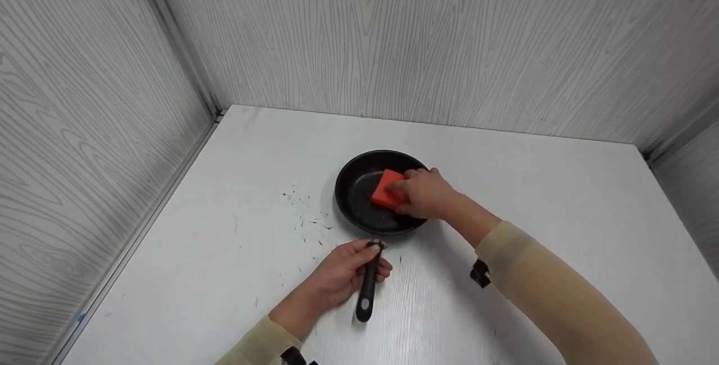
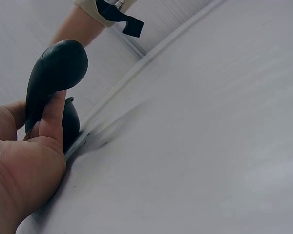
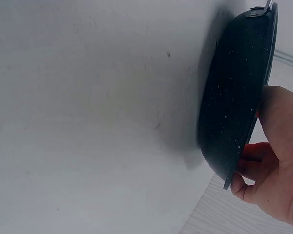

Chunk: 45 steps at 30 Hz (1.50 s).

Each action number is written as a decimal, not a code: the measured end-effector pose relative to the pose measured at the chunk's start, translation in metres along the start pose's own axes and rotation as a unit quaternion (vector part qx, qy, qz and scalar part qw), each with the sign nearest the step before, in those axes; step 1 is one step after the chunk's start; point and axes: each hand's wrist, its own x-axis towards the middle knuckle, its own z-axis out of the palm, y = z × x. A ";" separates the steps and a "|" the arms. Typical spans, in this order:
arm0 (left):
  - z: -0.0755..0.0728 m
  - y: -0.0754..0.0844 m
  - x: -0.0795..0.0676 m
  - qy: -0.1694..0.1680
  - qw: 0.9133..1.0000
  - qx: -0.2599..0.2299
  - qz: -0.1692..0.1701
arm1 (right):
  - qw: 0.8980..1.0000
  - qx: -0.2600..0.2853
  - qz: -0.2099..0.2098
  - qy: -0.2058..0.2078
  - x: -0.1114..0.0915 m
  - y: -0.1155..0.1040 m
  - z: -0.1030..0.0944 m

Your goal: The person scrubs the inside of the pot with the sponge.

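Note:
A black frying pan (image 1: 355,199) sits upright on the white table, its handle (image 1: 367,297) pointing toward me. My left hand (image 1: 340,275) grips that handle near the pan end, thumb on top and fingers underneath. In the left wrist view the rounded handle end (image 2: 63,66) rises above the left hand (image 2: 27,168). Inside the pan, my right hand (image 1: 428,194) holds an orange-red sponge (image 1: 384,197) against the bottom. The right wrist view shows the pan's speckled outer side (image 3: 227,92), with the right hand (image 3: 282,163) reaching over the rim and the sponge mostly hidden.
Dark crumbs and smudges (image 1: 314,223) lie scattered on the white table (image 1: 533,202) left of the pan. Grey wood-grain panels (image 1: 393,45) enclose the table at the back and both sides.

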 end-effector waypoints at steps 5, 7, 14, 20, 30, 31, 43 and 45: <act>-0.001 -0.001 -0.001 -0.001 1.000 -0.002 -0.003 | 1.000 0.005 -0.013 -0.008 -0.004 0.002 -0.002; 0.000 -0.001 -0.001 -0.002 1.000 -0.003 -0.002 | 1.000 0.013 -0.013 -0.015 -0.005 0.002 -0.002; 0.000 -0.002 0.000 -0.005 1.000 -0.010 -0.001 | 0.999 0.034 -0.018 -0.031 -0.008 0.006 -0.003; 0.001 -0.001 -0.001 -0.003 1.000 0.000 0.001 | 0.997 0.054 -0.022 -0.042 -0.012 0.008 -0.004; 0.001 0.001 -0.001 -0.008 1.000 0.005 -0.001 | 0.996 0.075 -0.028 -0.045 -0.018 0.008 -0.005; 0.002 0.001 -0.001 -0.009 1.000 0.005 -0.001 | 0.996 0.077 -0.028 -0.047 -0.019 0.007 -0.005; 0.001 0.001 -0.002 -0.001 1.000 0.002 -0.001 | 0.994 0.093 -0.035 -0.051 -0.022 0.005 -0.004; 0.001 0.001 -0.001 0.000 1.000 0.003 -0.003 | 0.993 0.097 -0.037 -0.050 -0.022 0.006 -0.004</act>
